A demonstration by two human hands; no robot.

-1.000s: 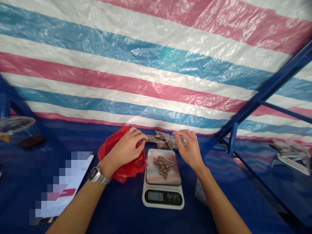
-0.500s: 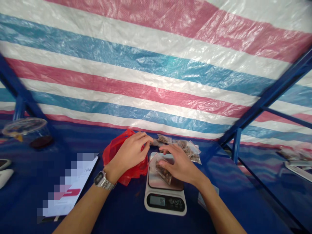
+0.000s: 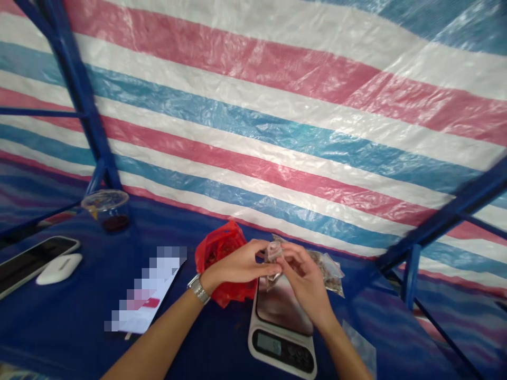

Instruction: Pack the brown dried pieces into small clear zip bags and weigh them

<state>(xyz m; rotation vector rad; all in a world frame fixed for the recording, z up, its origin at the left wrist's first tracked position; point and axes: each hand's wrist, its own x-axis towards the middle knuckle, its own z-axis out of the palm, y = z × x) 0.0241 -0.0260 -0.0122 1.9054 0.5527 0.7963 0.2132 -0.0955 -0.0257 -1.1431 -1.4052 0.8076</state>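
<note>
Both my hands pinch a small clear zip bag point(image 3: 273, 254) with brown contents, raised just above the far end of the digital kitchen scale point(image 3: 283, 311). My left hand point(image 3: 241, 264), with a metal watch point(image 3: 199, 288) at the wrist, grips the bag's left side. On the other side, my right hand point(image 3: 303, 277) has thumb and fingers closed on it. The scale's plate is bare and its display is lit. Left of the scale, partly behind my left hand, sits an open red plastic bag point(image 3: 222, 243). More filled zip bags point(image 3: 330, 272) lie beyond my right hand.
A tablet point(image 3: 152, 295) with a lit screen lies at left. Farther left are a phone point(image 3: 35, 261), a white case point(image 3: 59, 268) and a clear cup point(image 3: 106, 208) of dark liquid. An empty clear bag point(image 3: 360, 348) lies right of the scale. Striped sheeting point(image 3: 253, 148) rises behind.
The zip bag has been lifted off the scale plate by my right hand. My left hand has come from over the red bag to grip it too. The view has turned left.
</note>
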